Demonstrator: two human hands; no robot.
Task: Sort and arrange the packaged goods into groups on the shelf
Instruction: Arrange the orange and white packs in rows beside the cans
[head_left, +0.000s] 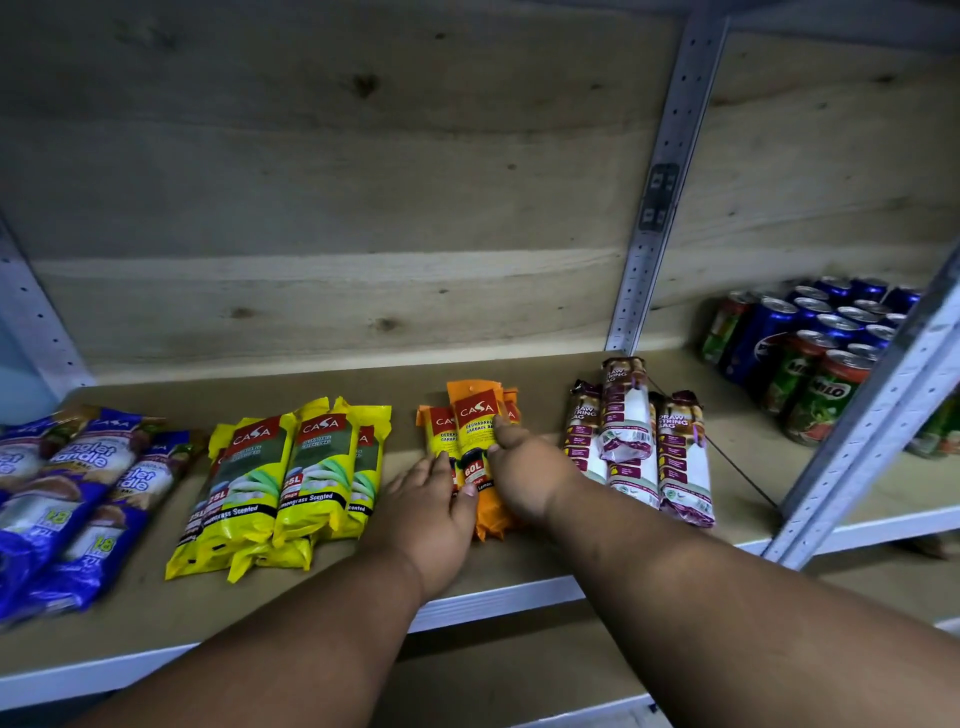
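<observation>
- The orange packs (475, 415) lay in a small pile on the shelf (519, 587), between the yellow packs (270, 483) and the white and purple packs (631, 441).
- Each orange pack was long and thin. Its long way ran from the front of the shelf toward the back wall.
- The left hand (426, 512) lay flat against the left side of the pile, with its fingers mostly straight and touching the packs.
- The right hand (524, 467) pressed on the right side of the pile, and its fingers bent over the top pack.
- So the pile sat right between the two hands, and both hands were just as near to it.
- I think the hands were squeezing the pile to make it neat and straight.
- The next push should probably go in from both sides, or the top pack could slide off.
- Blue packs (78, 493) lay far to the left, and drink cans (815, 358) stood far to the right.
</observation>
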